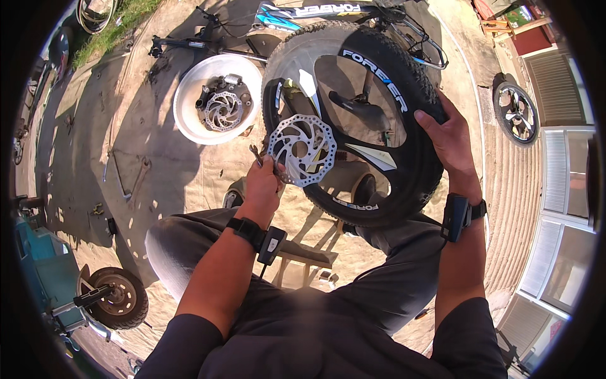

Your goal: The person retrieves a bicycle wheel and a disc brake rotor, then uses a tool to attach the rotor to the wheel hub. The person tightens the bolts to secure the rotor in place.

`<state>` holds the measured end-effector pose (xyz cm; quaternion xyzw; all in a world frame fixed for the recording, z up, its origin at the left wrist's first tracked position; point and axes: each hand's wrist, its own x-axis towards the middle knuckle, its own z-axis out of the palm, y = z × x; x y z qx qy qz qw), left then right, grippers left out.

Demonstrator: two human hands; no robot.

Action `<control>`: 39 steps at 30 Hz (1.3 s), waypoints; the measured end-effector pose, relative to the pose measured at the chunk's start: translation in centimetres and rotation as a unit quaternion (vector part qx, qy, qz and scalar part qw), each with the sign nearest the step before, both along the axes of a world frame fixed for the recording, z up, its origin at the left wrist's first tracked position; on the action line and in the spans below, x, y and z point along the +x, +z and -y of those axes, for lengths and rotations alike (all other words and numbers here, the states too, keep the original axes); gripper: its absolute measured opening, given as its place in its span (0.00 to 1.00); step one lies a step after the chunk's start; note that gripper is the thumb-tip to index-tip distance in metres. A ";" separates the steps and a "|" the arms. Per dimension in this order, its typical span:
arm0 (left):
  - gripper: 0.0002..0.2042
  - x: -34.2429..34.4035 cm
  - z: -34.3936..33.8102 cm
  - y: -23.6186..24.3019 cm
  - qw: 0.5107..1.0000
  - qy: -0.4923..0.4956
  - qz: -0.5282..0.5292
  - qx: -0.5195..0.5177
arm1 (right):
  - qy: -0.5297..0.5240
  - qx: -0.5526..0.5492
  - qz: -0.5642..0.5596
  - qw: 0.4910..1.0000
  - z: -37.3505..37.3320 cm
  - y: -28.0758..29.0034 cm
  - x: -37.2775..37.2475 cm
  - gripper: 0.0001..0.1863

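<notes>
A black bicycle wheel [394,177] with a knobbly tyre and white-edged spokes is held upright above my knees. My right hand [448,136] is closed on the tyre's right side, thumb over the front. A silver perforated brake disc [314,146] is at the wheel's centre, on the side facing me. My left hand [265,180] is closed around a small spanner [255,150] at the disc's left edge; whether its fingers also grip the disc I cannot tell. A white basin [189,126] just beyond holds another disc [223,111] and dark metal parts.
Bicycle frames [290,18] lie at the back. A spare wheel [514,112] lies at the right, beside panelled shutters [562,183]. Tools [140,177] lie on the dusty ground cloth at the left. A teal vehicle [44,265] with a small wheel [117,297] stands at lower left.
</notes>
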<state>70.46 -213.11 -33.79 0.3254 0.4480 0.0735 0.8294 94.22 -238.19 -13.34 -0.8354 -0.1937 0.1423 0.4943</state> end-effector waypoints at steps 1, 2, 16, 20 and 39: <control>0.11 0.0 0.2 0.0 1.000 -0.001 -0.006 0.006 | 0.002 -0.012 0.009 1.000 0.3 -0.2 0.2 0.34; 0.10 0.0 0.3 -0.1 1.000 -0.003 -0.011 0.012 | -0.003 -0.016 0.009 1.000 0.8 -0.4 0.3 0.34; 0.09 -0.5 -1.7 -1.2 0.999 0.052 -0.006 -0.002 | -0.014 0.024 -0.052 0.998 2.5 1.3 0.5 0.34; 0.10 -0.9 -2.3 -1.8 0.999 0.046 -0.016 0.000 | -0.014 0.045 -0.023 0.999 1.5 0.8 0.4 0.40; 0.12 -1.0 -4.5 -1.8 0.992 0.114 -0.056 0.025 | -0.024 -0.012 -0.066 0.997 3.2 -1.8 2.2 0.42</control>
